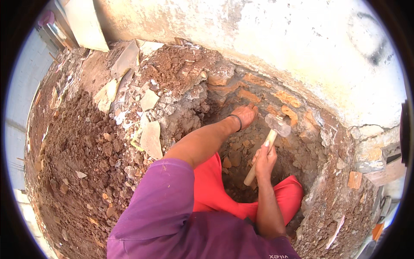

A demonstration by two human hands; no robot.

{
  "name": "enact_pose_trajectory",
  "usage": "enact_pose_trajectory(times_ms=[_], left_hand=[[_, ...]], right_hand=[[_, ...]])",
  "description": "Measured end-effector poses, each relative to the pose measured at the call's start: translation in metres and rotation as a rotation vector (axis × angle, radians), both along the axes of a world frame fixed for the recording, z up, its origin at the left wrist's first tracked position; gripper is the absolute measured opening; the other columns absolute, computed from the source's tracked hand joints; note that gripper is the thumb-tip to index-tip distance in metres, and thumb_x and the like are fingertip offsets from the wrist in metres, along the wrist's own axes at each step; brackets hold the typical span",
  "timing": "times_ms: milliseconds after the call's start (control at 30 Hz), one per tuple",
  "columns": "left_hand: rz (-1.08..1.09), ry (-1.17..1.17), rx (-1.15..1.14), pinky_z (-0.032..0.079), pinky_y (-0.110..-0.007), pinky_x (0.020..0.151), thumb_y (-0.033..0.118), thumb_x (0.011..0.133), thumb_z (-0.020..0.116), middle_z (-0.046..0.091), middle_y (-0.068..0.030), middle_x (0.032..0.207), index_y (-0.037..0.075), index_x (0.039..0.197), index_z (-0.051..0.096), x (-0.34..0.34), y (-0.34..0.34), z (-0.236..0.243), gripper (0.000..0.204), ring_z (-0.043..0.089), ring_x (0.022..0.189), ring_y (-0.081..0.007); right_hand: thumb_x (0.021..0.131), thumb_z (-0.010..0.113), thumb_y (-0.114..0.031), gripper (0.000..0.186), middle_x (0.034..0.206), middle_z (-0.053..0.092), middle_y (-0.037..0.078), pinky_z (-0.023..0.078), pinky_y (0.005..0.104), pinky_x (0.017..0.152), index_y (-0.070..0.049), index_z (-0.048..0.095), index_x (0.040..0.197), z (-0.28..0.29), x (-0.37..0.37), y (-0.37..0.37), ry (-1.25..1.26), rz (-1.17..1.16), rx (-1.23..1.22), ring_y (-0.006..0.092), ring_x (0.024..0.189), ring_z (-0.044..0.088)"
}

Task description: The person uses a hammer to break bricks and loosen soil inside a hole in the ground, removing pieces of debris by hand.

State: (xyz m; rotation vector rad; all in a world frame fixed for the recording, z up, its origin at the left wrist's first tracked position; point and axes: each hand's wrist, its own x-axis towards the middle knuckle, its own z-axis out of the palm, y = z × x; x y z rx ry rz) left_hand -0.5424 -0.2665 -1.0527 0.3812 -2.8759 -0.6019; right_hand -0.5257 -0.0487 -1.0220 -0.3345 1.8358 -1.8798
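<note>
Gripped in my right hand (264, 162) is a hammer (278, 124) with a blunt metal head and a pale wooden handle. Its head is raised close to the exposed brick and mortar footing (286, 99) below the wall. My left hand (245, 115), with a dark band at the wrist, is closed against that footing. Whatever its fingers hold is hidden from view. An orange brick (249, 96) shows in the footing just beyond my left hand.
I sit in a dug pit, red trousers (220, 190) around its bottom. Loose soil (73, 159) with stones is heaped at left, and flat broken slabs (151, 140) lie on the pit's left edge. A whitewashed wall (276, 34) rises ahead. At right lies a brick piece (355, 180).
</note>
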Motion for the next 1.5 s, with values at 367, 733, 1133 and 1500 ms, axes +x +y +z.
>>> enact_pose_trajectory(times_ms=[367,733,1133,1500], left_hand=[[0.027,0.087,0.032,0.053,-0.050,0.086,0.012,0.095,0.052,0.059,-0.0227,0.114,0.000,0.105,0.057,0.007,0.005,-0.008,0.016,0.065,0.101,-0.0423],[-0.057,-0.060,-0.034,0.055,-0.047,0.088,0.006,0.086,0.060,0.060,-0.0245,0.115,-0.002,0.111,0.054,0.009,-0.005,0.003,0.027,0.064,0.107,-0.0413],[-0.047,-0.192,0.036,0.057,-0.045,0.085,0.007,0.085,0.067,0.061,-0.0234,0.114,-0.002,0.115,0.053,0.008,-0.003,0.026,0.034,0.067,0.104,-0.0393],[0.095,0.010,0.068,0.057,-0.046,0.084,0.004,0.086,0.060,0.063,-0.0246,0.113,-0.004,0.111,0.057,-0.007,-0.010,0.007,0.027,0.068,0.099,-0.0407]], right_hand=[[0.106,0.050,-0.038,0.035,0.068,0.047,0.004,0.042,0.0267,0.045,-0.004,0.045,0.095,0.000,0.005,-0.001,0.049,0.088,0.158,0.0111,0.051,0.048],[0.091,0.059,-0.067,0.069,0.070,0.050,0.010,0.050,0.0314,0.053,0.000,0.047,0.094,0.064,0.005,0.025,0.449,-0.130,-0.448,0.0203,0.057,0.053],[0.087,0.061,-0.071,0.074,0.071,0.052,0.011,0.051,0.0320,0.053,0.001,0.048,0.093,0.052,0.015,0.032,0.350,-0.155,-0.332,0.0204,0.058,0.055],[0.103,0.048,-0.055,0.052,0.070,0.045,0.005,0.046,0.0282,0.048,-0.004,0.044,0.093,0.041,-0.001,0.005,0.104,-0.107,-0.178,0.0146,0.053,0.048]])
